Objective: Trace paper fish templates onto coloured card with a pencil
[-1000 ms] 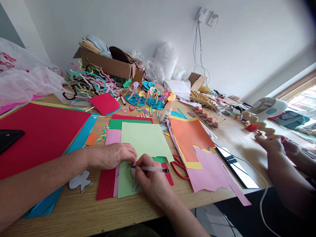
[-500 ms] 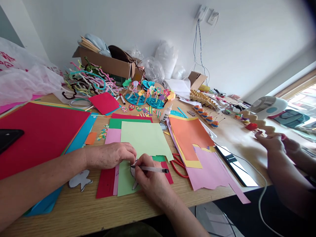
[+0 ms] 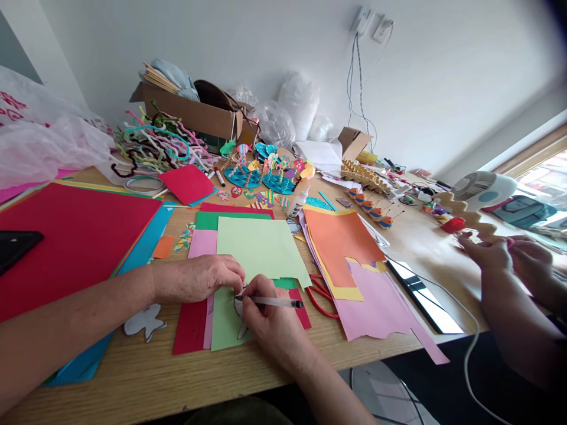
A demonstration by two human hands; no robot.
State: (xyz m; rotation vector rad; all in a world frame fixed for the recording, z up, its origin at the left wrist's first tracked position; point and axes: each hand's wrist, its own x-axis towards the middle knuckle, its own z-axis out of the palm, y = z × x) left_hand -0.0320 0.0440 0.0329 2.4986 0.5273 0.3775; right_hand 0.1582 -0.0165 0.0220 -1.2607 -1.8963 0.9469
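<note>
My right hand (image 3: 270, 321) is closed round a pen (image 3: 283, 303) with a clear barrel and a dark end. The pen's tip meets the edge of a small white paper cutout (image 3: 238, 306), partly hidden by my fingers. This cutout lies on a light green sheet (image 3: 261, 245). From the left, my left hand (image 3: 210, 277) presses the cutout's top with bent, closed fingertips. Under the green sheet are pink, green and red sheets (image 3: 188, 327). A second white cutout with a dark outline (image 3: 144, 323) rests on the table below my left forearm.
Red-handled scissors (image 3: 321, 298) lie right of the green sheet, partly under orange and pink paper (image 3: 376, 307). A glue bottle (image 3: 297, 202) stands behind. Large red sheets (image 3: 88, 236) cover the left. At the right, a co-worker's hands (image 3: 500, 254) hold a scalloped beige strip.
My hands stay almost in place, with the pen at the cutout's edge. The co-worker's hands and the beige strip have shifted slightly.
</note>
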